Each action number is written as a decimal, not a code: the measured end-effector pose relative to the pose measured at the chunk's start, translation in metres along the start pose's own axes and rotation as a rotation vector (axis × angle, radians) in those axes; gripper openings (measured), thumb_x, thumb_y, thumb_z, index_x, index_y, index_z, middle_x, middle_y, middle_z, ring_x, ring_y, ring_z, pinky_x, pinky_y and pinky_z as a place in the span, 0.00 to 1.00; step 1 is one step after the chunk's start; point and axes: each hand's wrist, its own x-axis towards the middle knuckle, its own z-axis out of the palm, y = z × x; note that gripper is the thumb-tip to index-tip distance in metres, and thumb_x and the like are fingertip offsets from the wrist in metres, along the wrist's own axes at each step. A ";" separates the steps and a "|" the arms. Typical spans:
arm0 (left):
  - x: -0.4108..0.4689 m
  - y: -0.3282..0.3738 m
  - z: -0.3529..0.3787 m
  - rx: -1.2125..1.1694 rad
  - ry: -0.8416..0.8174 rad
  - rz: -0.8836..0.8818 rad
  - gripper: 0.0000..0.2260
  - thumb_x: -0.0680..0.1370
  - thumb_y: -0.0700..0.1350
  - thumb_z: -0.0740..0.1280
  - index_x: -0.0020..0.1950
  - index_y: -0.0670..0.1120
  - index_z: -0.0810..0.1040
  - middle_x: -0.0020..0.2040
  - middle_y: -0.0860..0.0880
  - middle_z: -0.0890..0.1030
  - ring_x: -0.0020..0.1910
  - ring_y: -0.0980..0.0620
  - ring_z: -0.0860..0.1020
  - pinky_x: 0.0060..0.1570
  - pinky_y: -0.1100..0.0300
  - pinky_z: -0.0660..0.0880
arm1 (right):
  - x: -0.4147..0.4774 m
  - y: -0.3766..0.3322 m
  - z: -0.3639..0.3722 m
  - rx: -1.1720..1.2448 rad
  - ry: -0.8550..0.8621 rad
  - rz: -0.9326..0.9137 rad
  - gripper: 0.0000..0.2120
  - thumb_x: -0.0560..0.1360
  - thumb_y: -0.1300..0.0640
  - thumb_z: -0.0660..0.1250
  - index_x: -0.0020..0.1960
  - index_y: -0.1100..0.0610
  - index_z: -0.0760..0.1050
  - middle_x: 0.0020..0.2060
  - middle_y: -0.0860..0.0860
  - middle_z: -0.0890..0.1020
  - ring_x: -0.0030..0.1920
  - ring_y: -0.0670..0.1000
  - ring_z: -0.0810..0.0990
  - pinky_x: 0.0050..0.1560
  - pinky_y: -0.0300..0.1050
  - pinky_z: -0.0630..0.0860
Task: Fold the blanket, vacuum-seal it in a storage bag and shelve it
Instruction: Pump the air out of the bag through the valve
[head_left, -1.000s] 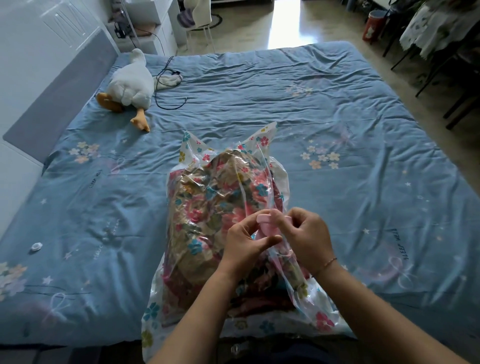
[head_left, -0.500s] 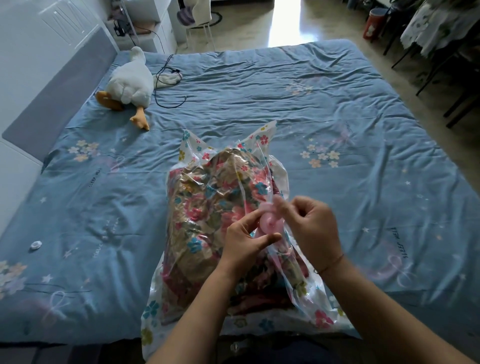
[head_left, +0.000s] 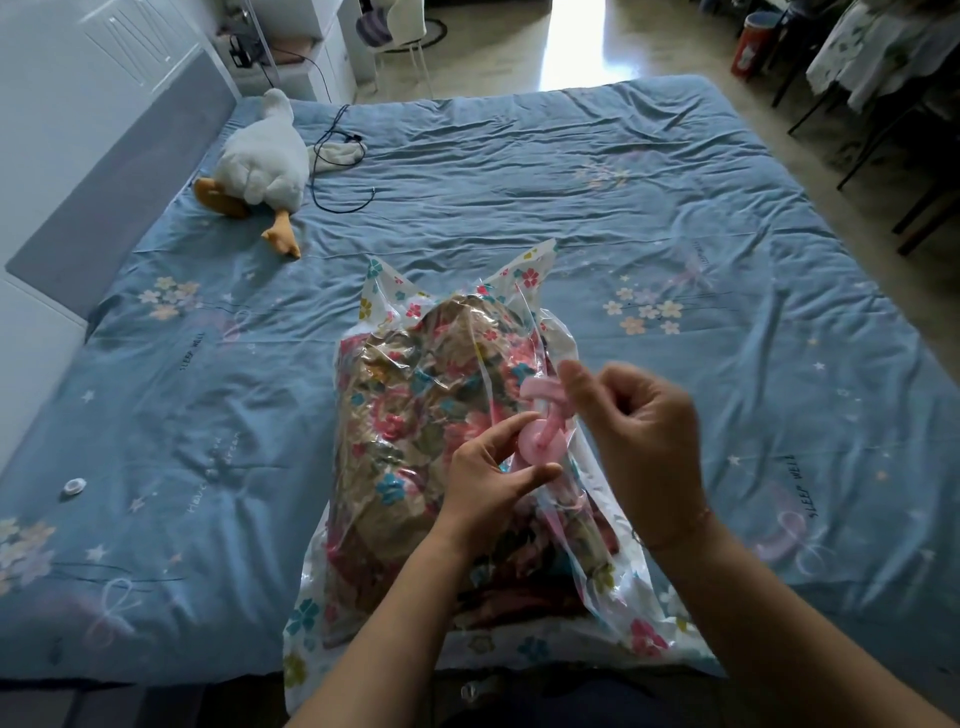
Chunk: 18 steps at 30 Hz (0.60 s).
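**Valve cap lifted off storage bag**

Lifted clear of the valve base, the cap is pinched between fingers of the right hand; the base is pinched in the left hand. The folded blanket lies bagged on the bed. Air extraction likely follows; no pump is seen. Beyond, a plush goose and cable lie well apart.

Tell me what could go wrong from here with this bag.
The right hand holds the cap off the valve, pinched by the left hand; a hard pull might tear its thin strap.
The bag sits loose round the blanket; a fold might block the valve during suction.
The bag's near end overhangs the bed and might slide off.
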 end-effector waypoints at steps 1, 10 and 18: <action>0.001 -0.001 -0.001 0.000 0.004 -0.002 0.29 0.67 0.41 0.80 0.66 0.44 0.77 0.60 0.47 0.83 0.60 0.50 0.80 0.64 0.46 0.75 | 0.005 -0.014 -0.002 0.091 0.025 -0.066 0.30 0.74 0.45 0.69 0.28 0.66 0.63 0.22 0.56 0.75 0.27 0.53 0.80 0.27 0.46 0.72; -0.002 -0.001 0.001 -0.005 0.006 0.027 0.23 0.68 0.38 0.78 0.62 0.43 0.80 0.56 0.47 0.84 0.58 0.49 0.82 0.62 0.45 0.76 | -0.013 0.055 0.009 -0.321 -0.108 0.205 0.30 0.68 0.29 0.64 0.26 0.54 0.65 0.21 0.45 0.65 0.24 0.44 0.64 0.27 0.43 0.63; -0.002 -0.002 0.001 -0.023 0.007 0.010 0.32 0.64 0.49 0.81 0.66 0.46 0.78 0.59 0.48 0.83 0.60 0.49 0.81 0.63 0.46 0.76 | 0.006 -0.012 0.005 -0.039 0.083 -0.160 0.24 0.75 0.44 0.67 0.28 0.52 0.61 0.21 0.56 0.72 0.28 0.56 0.80 0.24 0.43 0.66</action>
